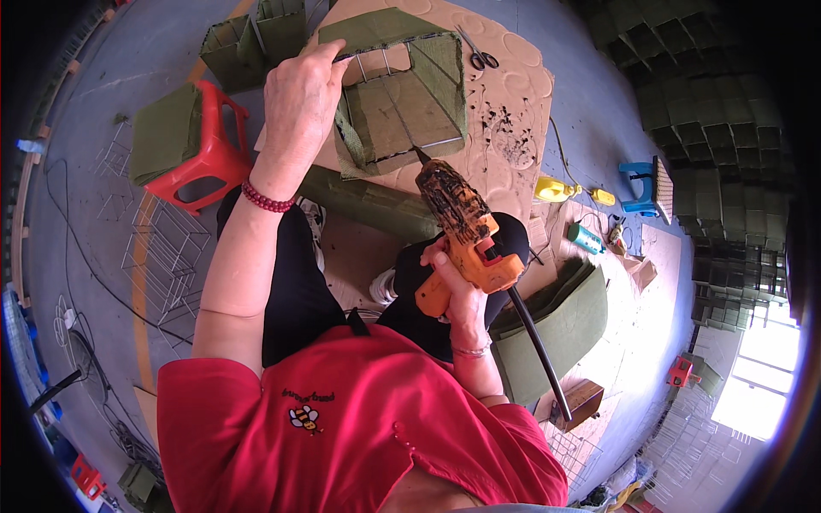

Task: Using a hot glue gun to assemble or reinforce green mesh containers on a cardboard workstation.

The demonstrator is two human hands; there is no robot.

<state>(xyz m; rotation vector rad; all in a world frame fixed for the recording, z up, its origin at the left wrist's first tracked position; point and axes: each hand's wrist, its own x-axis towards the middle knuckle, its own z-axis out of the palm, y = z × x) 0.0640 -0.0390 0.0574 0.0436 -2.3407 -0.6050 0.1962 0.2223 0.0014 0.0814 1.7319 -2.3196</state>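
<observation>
My left hand (301, 96) is closed on the upper left edge of a green fabric box (432, 107) with a wire frame. The box lies tilted on a cardboard-covered table (522, 81), its open side facing me. In my right hand (464, 301) is an orange glue gun (475, 258), its front crusted with black glue. The nozzle points at the box's lower rim, at or very near the wire; contact is hard to tell. A long black glue stick (540, 355) sticks out of the gun's back. Dark lines of glue run along parts of the rim.
Black-handled scissors (483, 60) lie on the table by glue blobs. A red stool (205, 158) at left carries green panels. Bare wire frames (167, 256) stand on the floor. Green fabric sheets (556, 321) are stacked at right, near a yellow bottle (554, 189). Stacked green boxes (718, 128) line the right.
</observation>
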